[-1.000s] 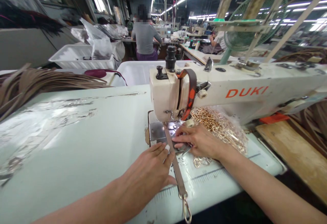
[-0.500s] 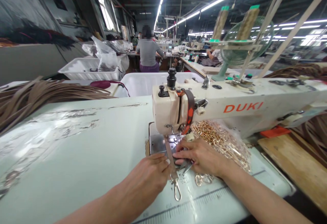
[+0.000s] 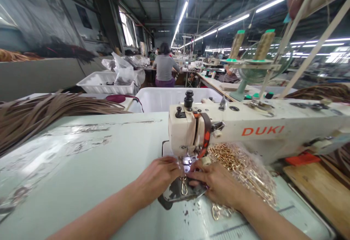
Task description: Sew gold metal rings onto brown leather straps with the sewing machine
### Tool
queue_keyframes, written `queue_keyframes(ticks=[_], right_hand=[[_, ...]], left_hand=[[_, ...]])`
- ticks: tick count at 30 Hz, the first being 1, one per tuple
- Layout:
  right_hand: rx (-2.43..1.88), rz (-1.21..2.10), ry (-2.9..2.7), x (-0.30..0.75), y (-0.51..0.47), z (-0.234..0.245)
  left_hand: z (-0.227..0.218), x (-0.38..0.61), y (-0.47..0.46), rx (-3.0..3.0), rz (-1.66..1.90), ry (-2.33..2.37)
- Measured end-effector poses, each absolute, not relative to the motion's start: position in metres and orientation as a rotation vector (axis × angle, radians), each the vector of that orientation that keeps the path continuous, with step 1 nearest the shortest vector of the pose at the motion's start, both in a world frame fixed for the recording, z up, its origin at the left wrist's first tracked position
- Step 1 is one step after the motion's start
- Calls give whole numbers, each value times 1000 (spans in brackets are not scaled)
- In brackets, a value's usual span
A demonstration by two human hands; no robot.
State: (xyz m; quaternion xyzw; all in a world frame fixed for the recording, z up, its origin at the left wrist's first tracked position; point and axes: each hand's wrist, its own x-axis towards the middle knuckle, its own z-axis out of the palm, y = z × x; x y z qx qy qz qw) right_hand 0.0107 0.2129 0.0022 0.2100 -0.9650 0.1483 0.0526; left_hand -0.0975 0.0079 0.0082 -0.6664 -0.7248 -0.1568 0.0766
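Note:
Under the needle area of a white sewing machine (image 3: 180, 130), a narrow brown strap lies mostly hidden between my fingers. A gold snap hook (image 3: 184, 186) hangs from its near end, over the metal bed plate (image 3: 175, 192). My left hand (image 3: 160, 176) is closed, its fingertips pinching the strap from the left. On the other side, my right hand (image 3: 216, 181) has its fingers curled, the fingertips against the strap close to the presser foot. What its palm holds, if anything, is hidden. A clear bag of gold snap hooks (image 3: 246, 170) lies behind my right hand.
A bundle of brown straps (image 3: 54, 110) covers the table's far left. White plastic bins (image 3: 153, 96) stand beyond the table edge. Thread cones (image 3: 264, 45) and a green fan rise behind the machine. A wooden board (image 3: 314, 185) is at right. A person in grey sits ahead.
The strap has moved away from me toward the needle, bringing the snap hook up close to my fingertips. Both hands have moved along with it. The camera view has tilted up slightly.

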Motion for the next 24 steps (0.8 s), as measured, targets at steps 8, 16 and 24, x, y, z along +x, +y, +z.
queue_keyframes(ticks=[8, 16, 24], right_hand=[[567, 448, -2865, 12, 214, -1], [565, 480, -2837, 12, 215, -1], [571, 394, -2759, 12, 217, 2]], left_hand=[[0, -117, 10, -1913, -408, -2202], [7, -135, 10, -1863, -370, -2282], [7, -130, 17, -1991, -98, -2268]])
